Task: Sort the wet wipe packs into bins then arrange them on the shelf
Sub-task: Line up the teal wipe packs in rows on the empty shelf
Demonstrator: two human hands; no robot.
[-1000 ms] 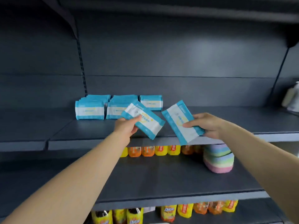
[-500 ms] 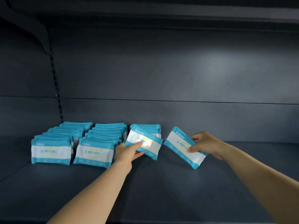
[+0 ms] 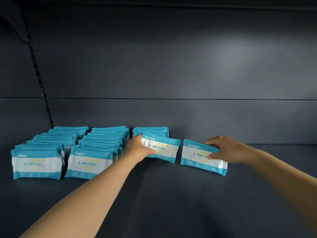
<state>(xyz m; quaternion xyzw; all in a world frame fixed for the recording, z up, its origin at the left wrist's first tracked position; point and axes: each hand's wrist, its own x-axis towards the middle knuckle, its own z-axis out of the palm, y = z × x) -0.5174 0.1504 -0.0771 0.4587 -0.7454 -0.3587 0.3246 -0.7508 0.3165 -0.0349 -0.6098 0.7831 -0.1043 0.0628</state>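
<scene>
Left hand (image 3: 139,150) grips teal-and-white wipe pack (image 3: 163,151) upright.

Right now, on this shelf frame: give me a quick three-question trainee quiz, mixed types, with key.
1. True or false: the left hand and the right hand each hold a wet wipe pack.
2. How many rows of packs already stand on the shelf? A) one B) three C) five
3. Fill in: the right-hand pack sits to the ____ of the short third row.

Key: 1 true. 2 B. 3 right; the left-hand pack is in front of that row.
</scene>
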